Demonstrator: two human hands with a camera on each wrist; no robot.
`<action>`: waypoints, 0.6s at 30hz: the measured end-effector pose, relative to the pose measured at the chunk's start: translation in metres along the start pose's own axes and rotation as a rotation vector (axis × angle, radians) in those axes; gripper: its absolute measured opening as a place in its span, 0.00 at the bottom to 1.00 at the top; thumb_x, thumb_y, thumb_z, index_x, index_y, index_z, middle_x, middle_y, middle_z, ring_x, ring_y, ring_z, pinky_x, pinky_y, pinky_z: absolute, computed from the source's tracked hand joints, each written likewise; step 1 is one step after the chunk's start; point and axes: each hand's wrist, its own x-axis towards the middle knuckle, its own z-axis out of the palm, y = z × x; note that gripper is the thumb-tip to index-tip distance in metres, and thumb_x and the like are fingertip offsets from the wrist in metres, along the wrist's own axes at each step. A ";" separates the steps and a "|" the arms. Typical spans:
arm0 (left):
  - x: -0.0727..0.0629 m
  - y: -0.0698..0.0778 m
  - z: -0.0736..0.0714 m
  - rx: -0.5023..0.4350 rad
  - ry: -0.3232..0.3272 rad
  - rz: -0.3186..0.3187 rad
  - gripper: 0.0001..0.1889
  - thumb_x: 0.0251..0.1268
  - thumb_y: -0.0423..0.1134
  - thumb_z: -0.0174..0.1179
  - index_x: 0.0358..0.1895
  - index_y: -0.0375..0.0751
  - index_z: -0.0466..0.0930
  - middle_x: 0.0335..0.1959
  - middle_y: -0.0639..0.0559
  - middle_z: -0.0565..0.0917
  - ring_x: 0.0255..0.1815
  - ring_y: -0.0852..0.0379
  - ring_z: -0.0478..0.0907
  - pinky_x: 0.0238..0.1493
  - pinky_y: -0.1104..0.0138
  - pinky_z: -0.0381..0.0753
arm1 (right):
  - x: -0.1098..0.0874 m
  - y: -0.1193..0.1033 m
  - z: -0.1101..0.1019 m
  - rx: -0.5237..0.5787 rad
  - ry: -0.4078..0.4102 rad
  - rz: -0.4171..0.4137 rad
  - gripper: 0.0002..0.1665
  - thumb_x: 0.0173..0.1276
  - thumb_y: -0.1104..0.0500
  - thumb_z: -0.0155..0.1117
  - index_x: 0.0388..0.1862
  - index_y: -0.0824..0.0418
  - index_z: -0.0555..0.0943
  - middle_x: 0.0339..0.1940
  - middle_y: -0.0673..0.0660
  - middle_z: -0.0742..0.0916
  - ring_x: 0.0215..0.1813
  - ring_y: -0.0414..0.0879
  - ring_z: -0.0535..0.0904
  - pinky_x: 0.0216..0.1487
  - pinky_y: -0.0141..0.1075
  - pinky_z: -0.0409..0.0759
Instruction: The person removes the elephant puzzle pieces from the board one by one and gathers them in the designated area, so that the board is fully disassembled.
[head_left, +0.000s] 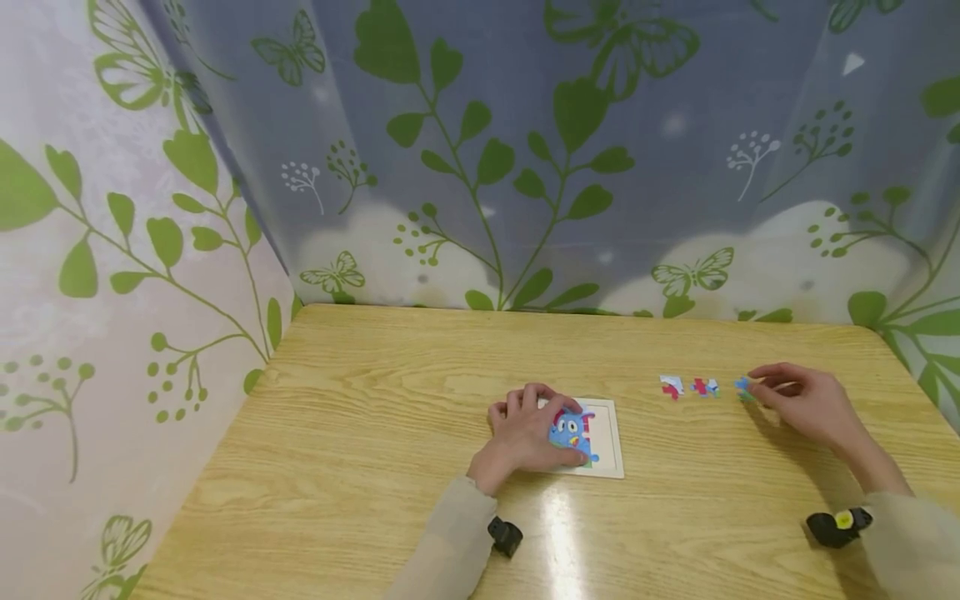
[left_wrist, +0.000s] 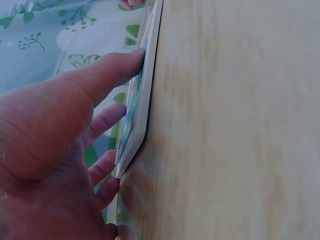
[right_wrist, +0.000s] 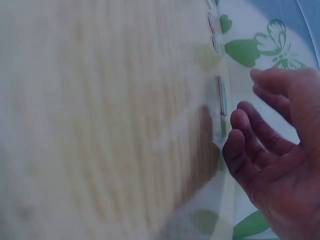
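My left hand (head_left: 521, 433) rests over a small jigsaw board (head_left: 607, 425) with a pale frame, its fingers spread. In the left wrist view, the thumb (left_wrist: 112, 70) lies on the board (left_wrist: 140, 105), while the other fingertips are along its edge. A partly assembled picture (head_left: 566, 433) of a blue cartoon character shows between thumb and forefinger; the hand covers the rest. To the right, my right hand (head_left: 813, 404) hovers with loosely bent fingers beside a blue-green puzzle piece (head_left: 743, 388). The right wrist view shows this piece (right_wrist: 222, 96) on the table, apart from the fingers (right_wrist: 240, 120).
Two more puzzle pieces, one red and white (head_left: 671, 386) and one red and blue (head_left: 704, 387), lie in a row left of the right hand. The wooden table (head_left: 360, 400) meets a leaf-and-butterfly patterned curtain (head_left: 480, 208) at its back edge.
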 end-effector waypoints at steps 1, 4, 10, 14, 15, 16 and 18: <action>0.000 -0.001 0.000 -0.002 -0.006 0.009 0.30 0.57 0.63 0.69 0.64 0.69 0.73 0.72 0.54 0.62 0.68 0.45 0.58 0.62 0.43 0.54 | -0.001 -0.002 0.000 0.002 0.004 -0.009 0.19 0.73 0.52 0.67 0.54 0.64 0.84 0.34 0.34 0.85 0.34 0.22 0.77 0.29 0.30 0.79; 0.001 -0.004 -0.001 -0.013 -0.025 0.030 0.30 0.60 0.64 0.67 0.66 0.69 0.72 0.73 0.53 0.61 0.69 0.44 0.57 0.63 0.42 0.53 | -0.005 -0.009 0.004 -0.024 0.025 -0.053 0.18 0.71 0.52 0.70 0.52 0.62 0.85 0.35 0.42 0.88 0.35 0.20 0.75 0.30 0.29 0.78; 0.003 -0.010 -0.003 -0.070 -0.024 0.038 0.31 0.65 0.61 0.64 0.70 0.64 0.68 0.74 0.51 0.63 0.67 0.45 0.59 0.62 0.43 0.52 | -0.010 -0.027 0.013 -0.037 0.048 -0.138 0.15 0.68 0.56 0.72 0.50 0.61 0.86 0.39 0.62 0.89 0.35 0.20 0.74 0.29 0.29 0.75; 0.003 -0.012 -0.004 -0.085 -0.003 0.038 0.31 0.65 0.60 0.64 0.70 0.60 0.69 0.73 0.50 0.64 0.66 0.45 0.60 0.63 0.43 0.52 | -0.011 -0.036 0.021 -0.031 0.046 -0.158 0.14 0.67 0.56 0.73 0.49 0.60 0.86 0.38 0.59 0.89 0.35 0.21 0.75 0.30 0.29 0.76; 0.004 -0.012 -0.004 -0.083 0.003 0.037 0.31 0.65 0.60 0.64 0.69 0.60 0.70 0.73 0.49 0.64 0.66 0.45 0.60 0.63 0.43 0.52 | -0.011 -0.038 0.023 -0.029 0.043 -0.163 0.14 0.67 0.56 0.73 0.49 0.60 0.87 0.38 0.59 0.89 0.35 0.21 0.75 0.30 0.28 0.76; 0.004 -0.012 -0.004 -0.078 0.007 0.036 0.30 0.66 0.60 0.64 0.69 0.59 0.70 0.73 0.50 0.64 0.66 0.45 0.60 0.64 0.43 0.52 | -0.011 -0.041 0.025 -0.025 0.037 -0.166 0.14 0.67 0.56 0.73 0.48 0.60 0.87 0.38 0.58 0.89 0.34 0.22 0.76 0.30 0.28 0.76; 0.004 -0.013 -0.003 -0.071 0.014 0.035 0.30 0.65 0.60 0.65 0.68 0.59 0.71 0.73 0.49 0.64 0.66 0.46 0.61 0.64 0.43 0.52 | -0.011 -0.045 0.029 -0.017 0.029 -0.173 0.13 0.67 0.56 0.74 0.48 0.59 0.87 0.38 0.57 0.89 0.34 0.23 0.76 0.30 0.29 0.76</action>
